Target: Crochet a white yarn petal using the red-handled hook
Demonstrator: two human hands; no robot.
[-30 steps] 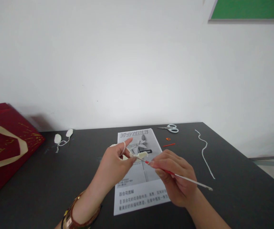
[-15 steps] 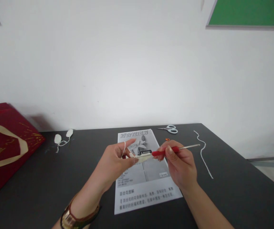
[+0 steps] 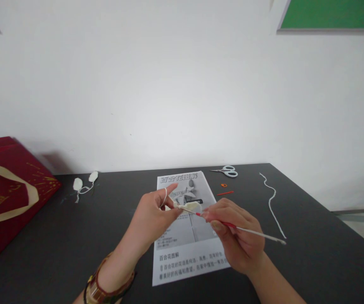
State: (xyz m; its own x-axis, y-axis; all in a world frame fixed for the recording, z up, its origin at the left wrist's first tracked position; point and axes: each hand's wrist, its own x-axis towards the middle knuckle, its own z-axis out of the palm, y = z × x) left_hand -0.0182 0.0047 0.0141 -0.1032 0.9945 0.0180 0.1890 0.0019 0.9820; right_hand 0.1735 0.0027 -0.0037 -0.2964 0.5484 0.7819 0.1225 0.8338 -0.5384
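Note:
My left hand [image 3: 158,211] pinches a small cream crochet piece [image 3: 194,206] between thumb and fingers, above a printed sheet [image 3: 182,257]. White yarn [image 3: 165,196] loops round its raised index finger. My right hand [image 3: 237,230] is closed around the red grip of a crochet hook [image 3: 261,234], whose pale metal shaft sticks out to the lower right. The hook's other end reaches the crochet piece by my left fingertips; whether its tip is inside a stitch I cannot tell.
On the black table [image 3: 115,236] lie small scissors [image 3: 229,171], an orange stitch marker [image 3: 223,185], a red plastic needle [image 3: 225,193] and a loose white yarn length [image 3: 270,202]. Two white crocheted petals [image 3: 78,184] joined by yarn rest at left, near a dark red gift bag [image 3: 11,185].
My right hand has moved slightly down and turned, so the hook's far end now points downward right. The red needle has come into view. My left hand keeps its hold.

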